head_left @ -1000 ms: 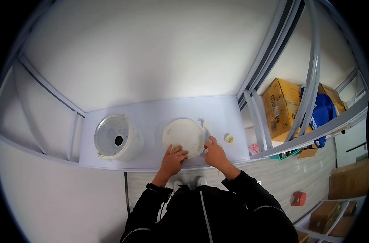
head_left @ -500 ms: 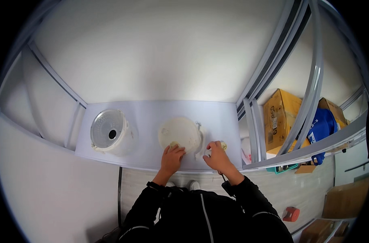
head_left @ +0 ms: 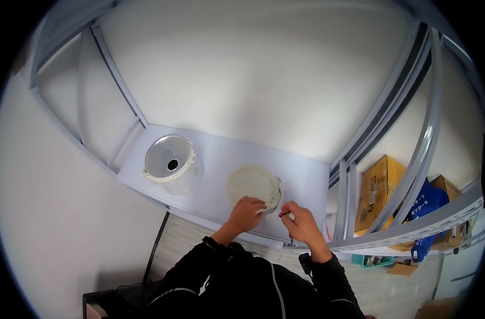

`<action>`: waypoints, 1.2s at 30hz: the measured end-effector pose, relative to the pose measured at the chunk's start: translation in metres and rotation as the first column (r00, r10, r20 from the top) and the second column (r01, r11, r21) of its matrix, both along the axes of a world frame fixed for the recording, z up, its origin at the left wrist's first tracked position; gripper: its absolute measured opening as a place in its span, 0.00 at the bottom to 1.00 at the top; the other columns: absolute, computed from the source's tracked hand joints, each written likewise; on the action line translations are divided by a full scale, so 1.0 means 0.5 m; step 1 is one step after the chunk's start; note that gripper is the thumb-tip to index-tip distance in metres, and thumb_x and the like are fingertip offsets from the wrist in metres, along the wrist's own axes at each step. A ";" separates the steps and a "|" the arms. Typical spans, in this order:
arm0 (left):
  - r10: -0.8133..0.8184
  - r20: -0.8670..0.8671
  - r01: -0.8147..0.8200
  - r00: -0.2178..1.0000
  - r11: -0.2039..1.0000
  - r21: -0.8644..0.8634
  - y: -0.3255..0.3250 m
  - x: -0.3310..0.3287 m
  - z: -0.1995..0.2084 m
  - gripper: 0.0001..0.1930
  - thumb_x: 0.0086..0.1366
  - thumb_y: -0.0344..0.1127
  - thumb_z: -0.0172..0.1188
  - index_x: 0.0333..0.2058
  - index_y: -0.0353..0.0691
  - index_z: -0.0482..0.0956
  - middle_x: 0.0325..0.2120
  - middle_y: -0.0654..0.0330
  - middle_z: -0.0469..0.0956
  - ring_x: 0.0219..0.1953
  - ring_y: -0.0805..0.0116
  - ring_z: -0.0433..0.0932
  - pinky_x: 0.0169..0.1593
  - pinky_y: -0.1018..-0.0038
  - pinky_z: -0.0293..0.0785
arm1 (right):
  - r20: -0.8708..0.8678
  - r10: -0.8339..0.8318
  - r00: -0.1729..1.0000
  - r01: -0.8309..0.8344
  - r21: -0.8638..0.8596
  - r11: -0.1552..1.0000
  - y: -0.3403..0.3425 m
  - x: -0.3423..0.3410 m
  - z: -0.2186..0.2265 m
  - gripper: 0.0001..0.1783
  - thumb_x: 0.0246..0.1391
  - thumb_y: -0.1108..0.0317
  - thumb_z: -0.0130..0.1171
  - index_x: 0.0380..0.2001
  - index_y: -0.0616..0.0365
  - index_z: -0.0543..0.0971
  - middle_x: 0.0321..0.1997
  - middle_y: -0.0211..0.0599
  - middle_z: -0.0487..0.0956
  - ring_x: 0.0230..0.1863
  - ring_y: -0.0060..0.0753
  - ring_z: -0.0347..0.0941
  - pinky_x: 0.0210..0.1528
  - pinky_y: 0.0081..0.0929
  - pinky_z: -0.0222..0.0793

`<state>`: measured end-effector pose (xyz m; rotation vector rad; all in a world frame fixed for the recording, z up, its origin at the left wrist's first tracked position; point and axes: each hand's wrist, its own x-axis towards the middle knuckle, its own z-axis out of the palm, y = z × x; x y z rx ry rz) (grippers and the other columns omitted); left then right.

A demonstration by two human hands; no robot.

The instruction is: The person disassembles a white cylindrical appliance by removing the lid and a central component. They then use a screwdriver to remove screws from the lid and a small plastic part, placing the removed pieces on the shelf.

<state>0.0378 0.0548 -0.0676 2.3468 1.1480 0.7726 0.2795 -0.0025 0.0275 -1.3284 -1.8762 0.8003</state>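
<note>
A round, flat cream-coloured disc point(head_left: 248, 183) sits on the white worktop point(head_left: 213, 151), small marks and bits along its right rim. Over its near edge curl the fingers of my left hand point(head_left: 247, 213), drawn together against the rim. Whatever lies under those fingertips is hidden. Just to the right, apart from the disc, my right hand point(head_left: 301, 223) is closed around a small white piece point(head_left: 290, 216). A thin dark line shows below that hand; I cannot tell whether it belongs to the piece.
A white bucket point(head_left: 181, 183) with a clear ridged top and dark central hole stands at the left. Grey frame posts point(head_left: 351, 199) bound the right side. Beyond them are a cardboard box point(head_left: 381, 191), a blue bag point(head_left: 428, 202) and a teal basket point(head_left: 373, 260).
The view has turned, so the worktop appears slanted. My left hand sits farther right along the disc's near rim. The yellowish lump by my right hand no longer shows.
</note>
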 end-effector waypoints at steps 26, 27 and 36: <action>-0.033 0.232 -0.012 0.972 0.982 0.190 0.000 -0.146 0.190 0.08 0.60 0.36 0.76 0.38 0.46 0.92 0.29 0.62 0.87 0.30 0.57 0.84 0.39 0.64 0.81 | -0.612 0.171 0.772 0.180 0.469 0.865 0.052 -0.168 0.090 0.37 0.50 0.76 0.76 0.57 0.57 0.64 0.48 0.39 0.76 0.43 0.37 0.80 0.49 0.36 0.81; -0.034 0.224 -0.014 0.974 0.978 0.210 0.005 -0.166 0.190 0.08 0.59 0.36 0.76 0.38 0.46 0.92 0.28 0.62 0.87 0.30 0.58 0.84 0.39 0.64 0.81 | -0.592 0.185 0.784 0.160 0.481 0.862 0.060 -0.181 0.087 0.38 0.49 0.75 0.78 0.58 0.57 0.64 0.49 0.40 0.76 0.43 0.37 0.80 0.49 0.36 0.81; -0.147 0.205 0.061 0.968 0.924 0.377 0.084 -0.389 0.216 0.09 0.57 0.37 0.78 0.36 0.47 0.91 0.25 0.65 0.85 0.29 0.62 0.83 0.40 0.66 0.80 | -0.510 0.209 0.834 0.018 0.404 0.915 0.126 -0.424 0.118 0.49 0.47 0.77 0.81 0.65 0.54 0.60 0.50 0.44 0.77 0.46 0.35 0.81 0.47 0.33 0.81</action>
